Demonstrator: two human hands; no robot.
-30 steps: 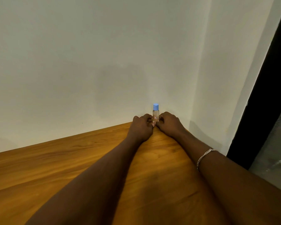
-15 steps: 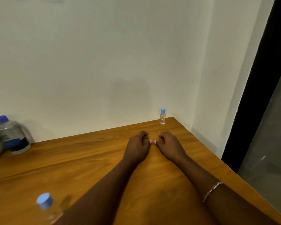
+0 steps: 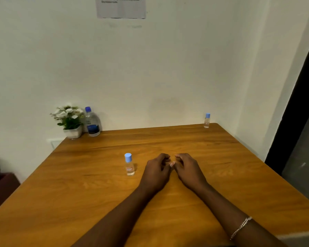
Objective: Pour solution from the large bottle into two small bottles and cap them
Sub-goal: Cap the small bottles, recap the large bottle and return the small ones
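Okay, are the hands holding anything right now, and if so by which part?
Nothing. The left hand and right hand rest empty on the table.

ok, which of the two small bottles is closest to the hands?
The small bottle mid-table, just left of the left hand. The other small bottle stands at the far right corner by the wall.

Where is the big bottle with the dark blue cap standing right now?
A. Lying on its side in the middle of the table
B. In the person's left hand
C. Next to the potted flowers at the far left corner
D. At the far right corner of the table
C: the big bottle stands upright beside the potted flowers at the table's far left corner, and both hands are empty.
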